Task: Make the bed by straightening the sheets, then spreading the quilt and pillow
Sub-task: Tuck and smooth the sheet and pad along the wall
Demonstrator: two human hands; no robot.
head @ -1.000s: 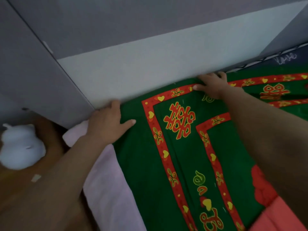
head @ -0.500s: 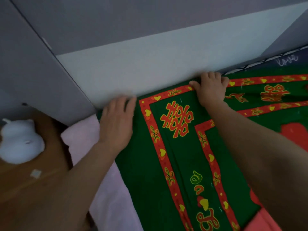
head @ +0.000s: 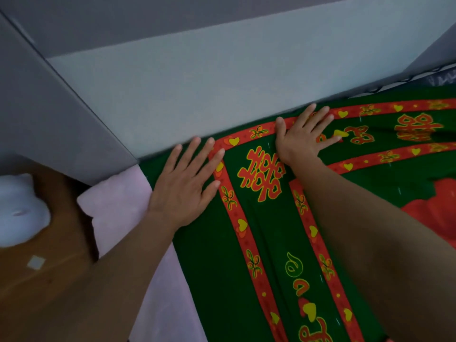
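From the head view, the green sheet (head: 209, 267) covers the bed's corner up against the headboard (head: 222, 95). The left hand (head: 182, 191) and right hand (head: 302, 137) press flat on it, fingers straight, grasping nothing. It looks thin, soft and light, and likely to slide over the pink pad (head: 116, 206), so it is best pinched along its red border (head: 249, 245). No container shows.

Dim light falls on grey walls (head: 61, 99), a pale panel (head: 222, 82) and a brown wooden surface (head: 49, 280).

Left grip (head: 183, 191) and right grip (head: 302, 137) both lie flat — palms down, fingers spread.
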